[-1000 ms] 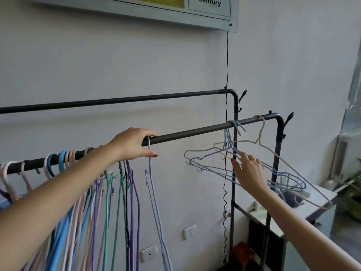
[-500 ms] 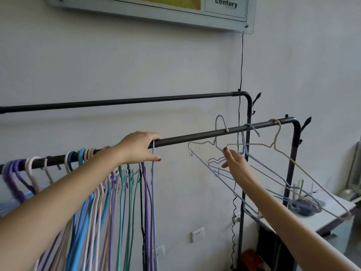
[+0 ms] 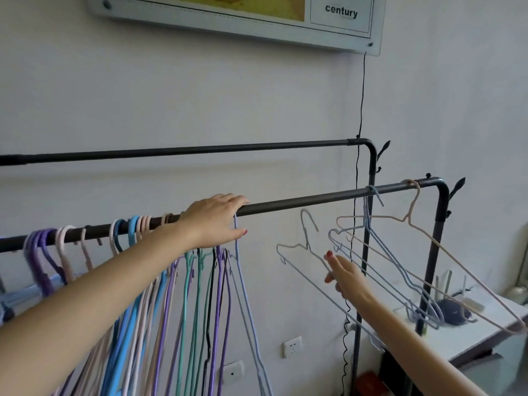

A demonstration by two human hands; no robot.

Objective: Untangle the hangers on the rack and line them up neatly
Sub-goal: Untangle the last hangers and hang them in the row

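My left hand (image 3: pixel 217 220) is wrapped over the dark front rail (image 3: pixel 300 201), right at the hook of a light blue hanger (image 3: pixel 241 281). That hanger ends a row of several purple, pink, blue and teal hangers (image 3: pixel 160 310) hanging side by side. My right hand (image 3: pixel 343 277) grips the arm of a pale grey hanger (image 3: pixel 300 267), whose hook hangs free just below the rail. Further right, two blue hangers (image 3: pixel 380 252) and a beige hanger (image 3: pixel 445 252) stay hooked on the rail, tilted and overlapping.
A second, higher rail (image 3: pixel 200 151) runs behind. The rack's right posts (image 3: pixel 437 252) stand beside a white table (image 3: pixel 471 341) with small items. A black cord (image 3: pixel 360 110) drops down the wall from a framed poster (image 3: pixel 257 21). Wall sockets (image 3: pixel 292 346) sit low.
My right hand has lifted the pale grey hanger off the rail and carried it left and down, clear of the tangled group. My left hand stays on the rail.
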